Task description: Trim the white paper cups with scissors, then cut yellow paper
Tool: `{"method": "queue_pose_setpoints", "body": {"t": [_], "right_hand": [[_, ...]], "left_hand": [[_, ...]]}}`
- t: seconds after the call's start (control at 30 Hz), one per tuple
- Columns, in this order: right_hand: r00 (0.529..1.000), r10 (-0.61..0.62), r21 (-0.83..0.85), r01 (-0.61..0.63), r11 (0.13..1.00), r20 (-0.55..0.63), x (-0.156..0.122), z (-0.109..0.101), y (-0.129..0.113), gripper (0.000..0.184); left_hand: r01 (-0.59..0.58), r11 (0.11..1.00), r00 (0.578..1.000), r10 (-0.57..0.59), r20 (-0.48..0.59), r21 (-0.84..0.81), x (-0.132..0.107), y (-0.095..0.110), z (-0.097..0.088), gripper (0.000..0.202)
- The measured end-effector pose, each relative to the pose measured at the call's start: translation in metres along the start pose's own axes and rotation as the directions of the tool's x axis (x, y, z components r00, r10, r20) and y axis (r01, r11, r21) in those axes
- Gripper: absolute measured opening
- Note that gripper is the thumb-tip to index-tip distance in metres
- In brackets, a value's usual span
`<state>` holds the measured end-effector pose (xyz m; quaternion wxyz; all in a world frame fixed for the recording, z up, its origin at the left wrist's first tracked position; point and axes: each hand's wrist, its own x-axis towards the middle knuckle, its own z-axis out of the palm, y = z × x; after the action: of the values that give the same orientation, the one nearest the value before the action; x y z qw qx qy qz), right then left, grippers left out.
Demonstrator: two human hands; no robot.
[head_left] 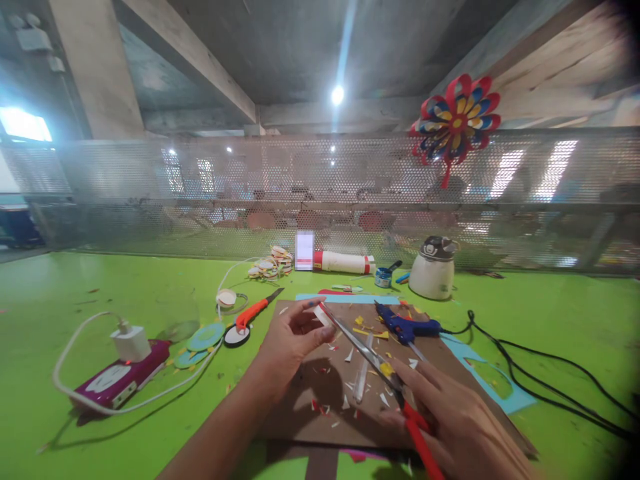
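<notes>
Between the thumb and fingers of my left hand [283,343] is a small white paper piece [321,316] with a red edge. My right hand [453,417] grips a pair of scissors [356,342] by the red handles. Their blade tips reach the paper by my left fingertips; whether they are cutting into it I cannot tell. Below both hands lies a brown board [295,413], strewn with white, red and yellow paper scraps. A clear glue stick [361,379] rests on it under the blades. Beyond my right hand, a blue glue gun [407,327] lies on the board.
At left are a purple power strip [143,373] with a white charger [131,343] and an orange-handled knife [253,311]. A phone [305,251], white roll [345,262], blue jar [383,277] and white pot [431,275] stand behind. The glue gun's black cable [530,347] crosses the right.
</notes>
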<state>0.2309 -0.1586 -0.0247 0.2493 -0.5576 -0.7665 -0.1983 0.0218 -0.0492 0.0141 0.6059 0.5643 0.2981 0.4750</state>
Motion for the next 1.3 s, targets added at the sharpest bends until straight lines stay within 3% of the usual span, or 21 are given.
{"method": "queue_pose_setpoints", "body": {"t": [0.1, 0.33, 0.7, 0.93, 1.3], "right_hand": [[1.0, -0.003, 0.035, 0.004, 0.999, -0.007, 0.004, -0.003, -0.001, 0.041], [1.0, 0.008, 0.035, -0.007, 0.999, -0.012, 0.006, -0.004, -0.002, 0.045], [0.998, 0.03, 0.014, -0.031, 0.999, 0.05, -0.002, 0.002, 0.0, 0.049], [0.992, 0.06, 0.029, -0.064, 0.998, 0.115, 0.003, -0.004, -0.002, 0.046], [0.977, 0.082, 0.029, -0.089, 0.996, 0.198, 0.001, -0.004, -0.002, 0.049]], "left_hand": [[-0.004, 1.0, 1.0, 0.004, -0.011, -0.029, 0.001, -0.002, -0.002, 0.054], [-0.022, 0.992, 0.997, 0.031, 0.071, -0.125, 0.003, -0.008, -0.008, 0.044], [0.001, 1.0, 0.999, -0.002, -0.042, -0.028, 0.003, -0.004, -0.004, 0.055], [-0.048, 0.992, 0.998, 0.042, -0.053, -0.117, 0.006, -0.004, -0.006, 0.046], [-0.017, 0.985, 1.0, 0.015, -0.014, -0.17, 0.004, -0.002, -0.006, 0.045]]}}
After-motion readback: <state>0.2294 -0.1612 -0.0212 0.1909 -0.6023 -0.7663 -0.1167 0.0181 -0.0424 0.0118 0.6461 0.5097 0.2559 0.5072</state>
